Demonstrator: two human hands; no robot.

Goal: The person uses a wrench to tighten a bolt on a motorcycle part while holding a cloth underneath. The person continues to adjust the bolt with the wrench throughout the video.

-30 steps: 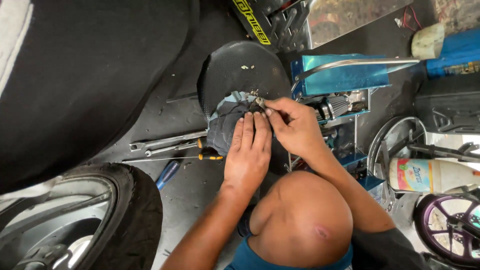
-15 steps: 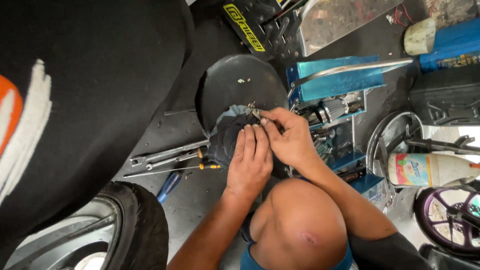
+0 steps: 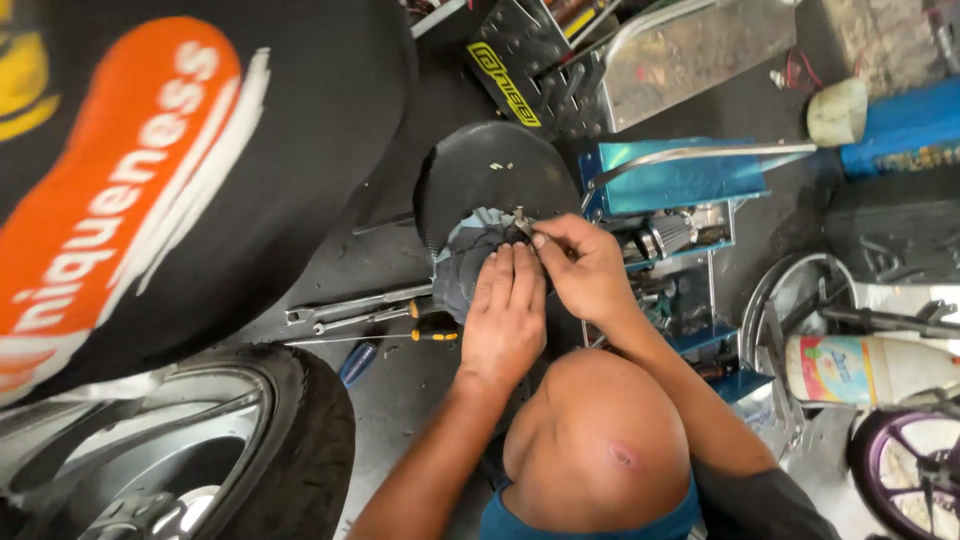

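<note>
Left hand (image 3: 505,320) flat, fingers extended, pressing dark cloth (image 3: 470,270) against black round part (image 3: 490,180) on floor. Right hand (image 3: 585,265) grip pinched shut on small metal piece (image 3: 521,219) at cloth's top edge. Wrenches (image 3: 350,310) lying left, near.

Below me lies a dark, stained concrete floor (image 3: 400,385), with spanners (image 3: 350,308) at frame centre-left, a tyre (image 3: 300,440) lower left and a blue metal frame (image 3: 680,185) upper right.
</note>
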